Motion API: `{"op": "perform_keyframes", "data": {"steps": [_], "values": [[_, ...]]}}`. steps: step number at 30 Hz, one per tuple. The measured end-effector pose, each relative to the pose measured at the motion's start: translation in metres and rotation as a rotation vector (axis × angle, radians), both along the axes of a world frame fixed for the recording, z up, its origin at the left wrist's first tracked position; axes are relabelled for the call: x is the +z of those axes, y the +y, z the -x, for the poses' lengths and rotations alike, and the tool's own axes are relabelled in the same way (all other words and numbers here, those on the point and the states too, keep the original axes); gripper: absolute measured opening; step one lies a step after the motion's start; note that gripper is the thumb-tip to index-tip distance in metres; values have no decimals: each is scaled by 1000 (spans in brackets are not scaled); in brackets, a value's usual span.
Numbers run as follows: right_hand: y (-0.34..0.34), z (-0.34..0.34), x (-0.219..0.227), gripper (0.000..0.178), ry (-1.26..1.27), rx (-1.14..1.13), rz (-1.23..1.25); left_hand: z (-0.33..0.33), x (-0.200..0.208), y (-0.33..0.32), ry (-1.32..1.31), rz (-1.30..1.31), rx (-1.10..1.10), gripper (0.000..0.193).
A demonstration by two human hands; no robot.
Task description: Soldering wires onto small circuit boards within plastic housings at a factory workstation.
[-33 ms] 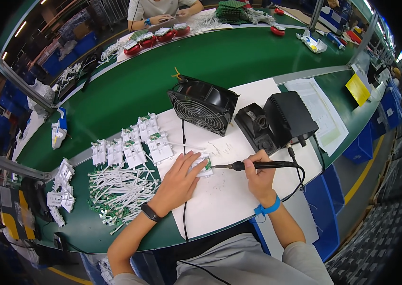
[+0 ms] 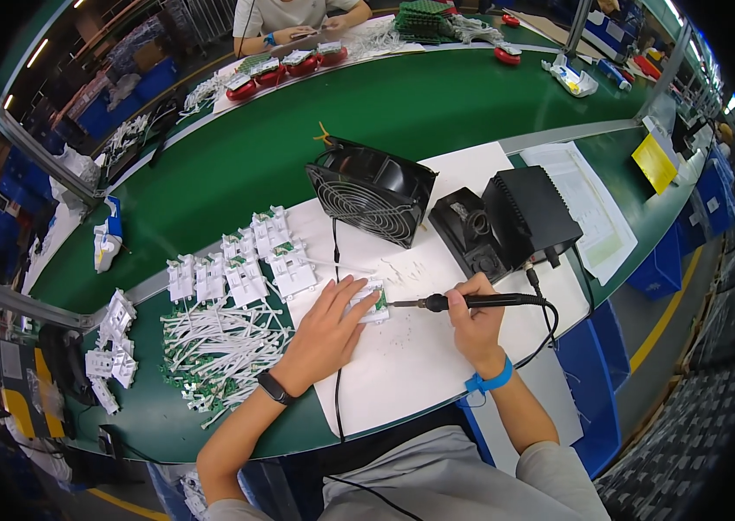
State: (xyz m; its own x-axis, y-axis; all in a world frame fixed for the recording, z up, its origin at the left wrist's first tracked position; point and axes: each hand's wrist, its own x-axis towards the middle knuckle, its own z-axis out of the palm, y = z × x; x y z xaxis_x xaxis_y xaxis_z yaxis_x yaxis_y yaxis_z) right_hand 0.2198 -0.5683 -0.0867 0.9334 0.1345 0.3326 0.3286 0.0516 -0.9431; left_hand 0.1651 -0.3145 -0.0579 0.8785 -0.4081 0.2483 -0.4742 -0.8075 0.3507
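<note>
On the white paper sheet lies a small white plastic housing [image 2: 374, 314] with a green circuit board [image 2: 381, 300] in it. My left hand [image 2: 329, 328] rests over the housing's left side, fingers stretched out and touching it. Wrapped in the fingers of my right hand [image 2: 477, 323] is a black soldering iron [image 2: 506, 300]. Its metal tip points left and meets the board's right edge; whether it touches is too small to tell. Left of my left hand lies a pile of white wires [image 2: 227, 343] with small green boards on their ends.
Several white housings [image 2: 246, 280] stand behind the wires, others [image 2: 122, 360] farther left. A black fan [image 2: 372, 187] and soldering station [image 2: 530, 217] sit beyond my hands. The iron's cable [image 2: 551, 321] loops at right. Across the green table [image 2: 272, 130], a person [image 2: 298, 22] works beside red parts [image 2: 272, 76].
</note>
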Motion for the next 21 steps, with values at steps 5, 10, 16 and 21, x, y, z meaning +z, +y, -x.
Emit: {"op": "perform_keyframes", "data": {"steps": [5, 10, 16, 21], "values": [[2, -1, 0, 16, -19, -5, 16, 1, 0, 1, 13, 36, 1, 57], [0, 0, -1, 17, -40, -1, 51, 0, 0, 0, -16, 3, -4, 55], [3, -2, -2, 19, -48, -26, 13, 0, -1, 0, -17, 4, -5, 55], [3, -1, -1, 20, -47, -19, 8, 1, -1, 0, -15, 4, -3, 56]]}}
